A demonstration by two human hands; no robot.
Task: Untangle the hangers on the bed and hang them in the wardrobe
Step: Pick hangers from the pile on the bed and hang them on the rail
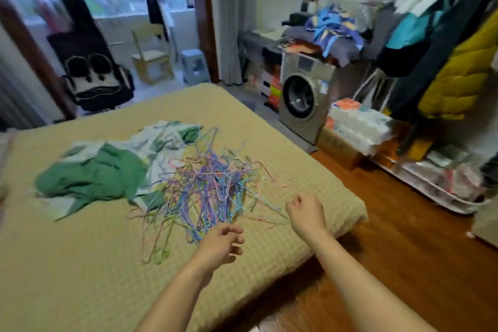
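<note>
A tangled heap of thin hangers [207,186] in purple, blue, pink and green lies on the yellow-green bed [80,264], near its right edge. My left hand [222,244] hovers at the heap's near edge, fingers loosely curled and holding nothing. My right hand [305,210] is over the bed's right side beside the heap, fingers curled inward; no hanger shows in it. The open clothes rack [455,62] serving as wardrobe stands at the right, full of hanging jackets.
Green and white clothes [107,170] lie on the bed left of the hangers. A washing machine [304,97] with piled laundry stands beyond the bed's corner. Boxes and bags [377,129] line the wooden floor under the rack.
</note>
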